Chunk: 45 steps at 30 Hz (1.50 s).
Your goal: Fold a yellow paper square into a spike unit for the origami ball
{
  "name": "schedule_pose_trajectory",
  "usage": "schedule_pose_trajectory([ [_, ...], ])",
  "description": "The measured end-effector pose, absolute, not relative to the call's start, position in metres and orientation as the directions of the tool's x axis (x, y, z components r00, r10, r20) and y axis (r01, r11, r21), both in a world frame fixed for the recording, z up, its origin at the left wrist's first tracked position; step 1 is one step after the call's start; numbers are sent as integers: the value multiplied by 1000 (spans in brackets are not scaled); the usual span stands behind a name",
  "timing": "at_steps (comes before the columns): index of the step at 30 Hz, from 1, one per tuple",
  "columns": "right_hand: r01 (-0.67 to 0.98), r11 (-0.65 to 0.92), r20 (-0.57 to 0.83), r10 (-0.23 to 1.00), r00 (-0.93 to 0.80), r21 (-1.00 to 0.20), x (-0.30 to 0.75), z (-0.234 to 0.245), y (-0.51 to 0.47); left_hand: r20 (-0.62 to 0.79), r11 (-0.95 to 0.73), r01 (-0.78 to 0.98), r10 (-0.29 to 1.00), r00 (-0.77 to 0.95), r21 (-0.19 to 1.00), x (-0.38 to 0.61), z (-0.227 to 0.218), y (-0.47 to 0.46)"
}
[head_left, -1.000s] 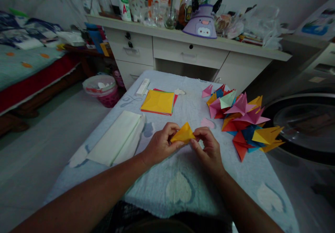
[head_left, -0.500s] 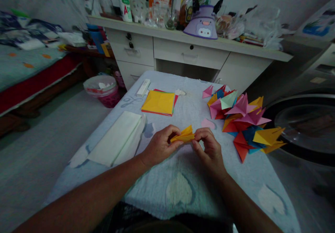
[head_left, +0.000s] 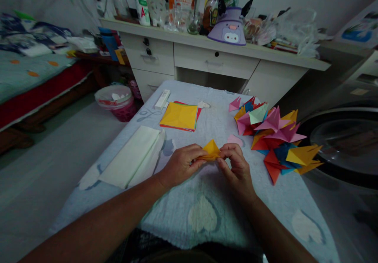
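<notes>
Between my two hands is a small folded piece of yellow origami paper, its pointed flap standing up in the middle. My left hand pinches its left end between thumb and fingers. At the other end, the thumb and fingertips of my right hand are closed on the right tip. The fingers hide both ends of the paper. Beyond my hands lies a stack of square coloured paper, yellow on top. To the right is a pile of folded paper pieces in pink, red, blue, yellow and pale green.
A cloth-covered table bears everything. On its left are a pale folded packet and a small white box. Behind stands a white desk crowded with jars and a purple visor. A pink bin is left, a washing machine right.
The yellow paper's middle flap now stands as a broader, more centred triangle. My left fingers have straightened and moved over its left end; my right hand has barely moved.
</notes>
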State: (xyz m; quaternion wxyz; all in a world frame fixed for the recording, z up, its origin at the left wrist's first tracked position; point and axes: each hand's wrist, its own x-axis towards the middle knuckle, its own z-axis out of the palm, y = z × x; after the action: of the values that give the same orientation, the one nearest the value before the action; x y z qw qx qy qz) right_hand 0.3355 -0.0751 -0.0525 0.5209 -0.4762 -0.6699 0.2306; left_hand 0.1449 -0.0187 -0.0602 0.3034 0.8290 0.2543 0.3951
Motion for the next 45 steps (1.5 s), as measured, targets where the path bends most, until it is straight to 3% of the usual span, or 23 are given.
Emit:
schedule_pose_trajectory([
  [4, 372, 423, 469, 883, 37, -826, 336, -56, -75, 515, -691, 169, 658, 549, 703, 144, -61, -18],
  [9, 335, 369, 432, 891, 138, -867, 337, -62, -75, 466, -567, 186, 790, 398, 802, 143, -58, -17],
  [17, 427, 443, 486, 874, -11, -788, 337, -55, -81, 247, -255, -14, 918, 311, 967, 146, -61, -16],
  [23, 400, 449, 479, 877, -27, -799, 336, -57, -81, 203, -191, -68, 928, 311, 979, 148, -56, -19],
  [32, 403, 445, 462, 885, -59, -800, 336, -58, -80, 227, -222, -50, 922, 314, 974, 148, -58, -20],
  [45, 402, 451, 447, 888, -109, -797, 333, -55, -81, 490, -547, 86, 801, 344, 833, 142, -58, -20],
])
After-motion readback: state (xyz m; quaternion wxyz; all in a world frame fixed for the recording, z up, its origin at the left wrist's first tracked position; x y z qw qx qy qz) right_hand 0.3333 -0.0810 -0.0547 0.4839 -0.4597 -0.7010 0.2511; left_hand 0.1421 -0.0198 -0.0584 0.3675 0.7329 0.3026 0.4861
